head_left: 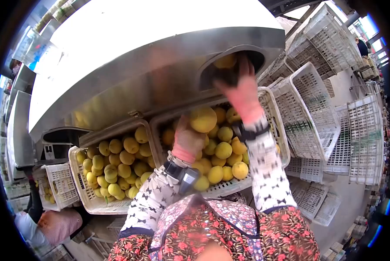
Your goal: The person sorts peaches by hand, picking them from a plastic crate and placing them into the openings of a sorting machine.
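My left hand [187,135], in a pink-cuffed glove, is closed round the side of a large yellow fruit [203,119] above the right crate. My right hand [241,89], also gloved and blurred, reaches up into the round opening [206,77] in the metal machine. Its fingers are spread beside another yellow fruit [225,61] inside that opening; whether they touch it is unclear. Below both hands, a white plastic crate [283,143] holds several yellow fruits. Dark bands sit on both wrists over white patterned sleeves.
A second crate of yellow fruits [74,174] stands to the left. The machine's metal front [160,71] spans the top. Empty white crates [312,113] are stacked at the right. Another person [51,226] is at the lower left, near a smaller crate [62,185].
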A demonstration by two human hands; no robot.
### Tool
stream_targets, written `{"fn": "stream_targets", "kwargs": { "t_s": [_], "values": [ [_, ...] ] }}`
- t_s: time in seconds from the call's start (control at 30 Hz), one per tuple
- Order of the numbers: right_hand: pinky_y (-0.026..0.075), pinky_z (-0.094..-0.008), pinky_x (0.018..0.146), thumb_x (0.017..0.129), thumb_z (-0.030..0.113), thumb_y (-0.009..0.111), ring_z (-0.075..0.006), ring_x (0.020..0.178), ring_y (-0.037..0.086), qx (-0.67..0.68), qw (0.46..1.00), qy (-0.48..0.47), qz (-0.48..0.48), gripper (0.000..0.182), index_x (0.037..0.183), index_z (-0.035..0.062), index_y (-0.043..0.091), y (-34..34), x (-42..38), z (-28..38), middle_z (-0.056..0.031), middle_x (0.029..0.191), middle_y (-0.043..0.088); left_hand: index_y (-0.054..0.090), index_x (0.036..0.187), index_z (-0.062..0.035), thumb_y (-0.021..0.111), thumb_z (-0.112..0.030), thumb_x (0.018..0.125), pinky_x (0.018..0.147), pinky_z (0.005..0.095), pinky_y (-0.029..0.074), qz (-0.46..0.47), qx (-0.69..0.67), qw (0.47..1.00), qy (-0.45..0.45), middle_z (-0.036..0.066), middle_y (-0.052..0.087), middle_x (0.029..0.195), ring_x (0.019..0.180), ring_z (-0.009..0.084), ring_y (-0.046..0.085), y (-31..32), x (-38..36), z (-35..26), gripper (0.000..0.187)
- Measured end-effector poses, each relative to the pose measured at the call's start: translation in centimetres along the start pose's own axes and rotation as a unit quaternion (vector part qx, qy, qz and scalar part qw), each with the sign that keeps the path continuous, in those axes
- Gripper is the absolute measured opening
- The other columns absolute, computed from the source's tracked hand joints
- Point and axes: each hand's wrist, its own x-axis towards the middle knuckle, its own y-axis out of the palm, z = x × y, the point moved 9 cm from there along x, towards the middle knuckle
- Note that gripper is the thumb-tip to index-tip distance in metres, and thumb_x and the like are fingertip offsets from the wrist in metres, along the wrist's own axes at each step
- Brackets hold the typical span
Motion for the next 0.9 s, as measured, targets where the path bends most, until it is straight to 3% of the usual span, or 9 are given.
{"fn": "stream_targets", "kwargs": {
  "t_s": [0.13, 0.2, 0.33, 0.47, 0.5, 0.57, 0.73, 0.77, 0.9],
  "values": [
    [0.039, -0.0378, 0.109, 0.064, 0.044, 0.091, -0.0306, 0.129, 0.048, 0.150, 0.970, 0.044, 0.184, 0.114, 0.146, -0.0075, 0.032, 3.1, -8.1, -0.4, -0.0216, 0.139, 0.049, 0.052, 0.134, -0.0054, 0.048, -0.036, 0.102, 0.114, 0.0433, 0.035, 0.104, -0.148, 0.982, -0.054, 0.012, 0.053, 0.139, 0.129, 0.0298, 0.049, 5.0, 1.1, -1.3, 0.044],
    [0.041, -0.0368, 0.107, 0.065, 0.046, 0.090, -0.0274, 0.125, 0.051, 0.190, 0.970, 0.076, 0.128, 0.113, 0.147, -0.0068, 0.032, 1.7, -9.2, -2.1, -0.0185, 0.136, 0.051, 0.051, 0.134, -0.0046, 0.047, -0.035, 0.102, 0.114, 0.0433, 0.035, 0.126, -0.436, 0.872, -0.184, 0.013, 0.053, 0.139, 0.130, 0.0299, 0.049, 9.0, 0.8, -1.7, 0.045],
    [0.044, -0.0364, 0.104, 0.065, 0.038, 0.090, -0.0264, 0.124, 0.052, 0.466, 0.866, 0.154, 0.095, 0.103, 0.142, -0.0071, 0.039, 0.5, -8.5, -1.4, -0.0184, 0.135, 0.052, 0.054, 0.129, -0.0038, 0.046, -0.036, 0.103, 0.105, 0.0414, 0.044, 0.132, -0.322, 0.915, -0.202, 0.010, 0.061, 0.128, 0.117, 0.0254, 0.058, 8.9, 2.2, -1.2, 0.042],
    [0.047, -0.0350, 0.098, 0.065, 0.034, 0.090, -0.0252, 0.114, 0.058, 0.362, 0.916, 0.140, 0.106, 0.093, 0.136, -0.0068, 0.046, 0.6, -7.1, -1.0, -0.0166, 0.127, 0.056, 0.057, 0.127, -0.0059, 0.048, -0.040, 0.102, 0.095, 0.0380, 0.049, 0.162, -0.221, 0.947, -0.166, 0.008, 0.064, 0.121, 0.108, 0.0216, 0.062, 8.7, 3.8, -2.2, 0.043],
    [0.050, -0.0380, 0.095, 0.064, 0.029, 0.089, -0.0316, 0.105, 0.062, 0.119, 0.993, 0.006, 0.010, 0.085, 0.131, -0.0068, 0.051, -0.9, -6.7, 0.1, -0.0184, 0.116, 0.061, 0.057, 0.127, -0.0062, 0.049, -0.040, 0.102, 0.095, 0.0375, 0.049, 0.136, -0.222, 0.953, -0.155, 0.008, 0.064, 0.120, 0.108, 0.0211, 0.062, 7.8, 3.9, -2.3, 0.042],
    [0.051, -0.0408, 0.092, 0.063, 0.029, 0.088, -0.0357, 0.102, 0.061, -0.056, 0.996, 0.039, -0.063, 0.081, 0.127, -0.0054, 0.053, -1.4, -6.0, 1.0, -0.0199, 0.115, 0.060, 0.057, 0.127, -0.0068, 0.050, -0.038, 0.101, 0.094, 0.0365, 0.049, 0.079, -0.221, 0.961, -0.143, 0.008, 0.065, 0.119, 0.106, 0.0201, 0.063, 4.8, 2.9, -1.8, 0.041],
    [0.052, -0.0447, 0.084, 0.076, 0.064, 0.069, -0.0358, 0.104, 0.061, -0.314, 0.944, 0.085, -0.051, 0.081, 0.121, -0.0016, 0.057, 4.4, 1.3, -2.8, -0.0238, 0.123, 0.054, 0.050, 0.135, -0.0106, 0.066, -0.042, 0.090, 0.096, 0.0402, 0.047, 0.060, 0.395, 0.909, -0.123, 0.014, 0.059, 0.129, 0.115, 0.0279, 0.058, -4.7, -2.4, 3.5, 0.057],
    [0.051, -0.0448, 0.084, 0.080, 0.051, 0.073, -0.0392, 0.102, 0.059, -0.347, 0.927, -0.049, -0.134, 0.069, 0.122, -0.0015, 0.057, 3.7, 1.7, -1.8, -0.0246, 0.120, 0.054, 0.049, 0.136, -0.0113, 0.069, -0.042, 0.086, 0.097, 0.0418, 0.046, 0.077, 0.502, 0.855, -0.110, 0.015, 0.057, 0.131, 0.117, 0.0302, 0.057, -5.3, -2.6, 3.8, 0.062],
    [0.050, -0.0444, 0.087, 0.082, 0.022, 0.075, -0.0374, 0.099, 0.061, -0.028, 0.992, -0.011, -0.119, 0.046, 0.118, -0.0026, 0.060, -1.8, -4.8, -0.4, -0.0228, 0.114, 0.060, 0.050, 0.136, -0.0133, 0.072, -0.038, 0.077, 0.100, 0.0485, 0.043, 0.122, 0.669, 0.733, -0.019, 0.016, 0.058, 0.122, 0.114, 0.0389, 0.054, -2.7, -4.6, 2.8, 0.068]
  ]
}}
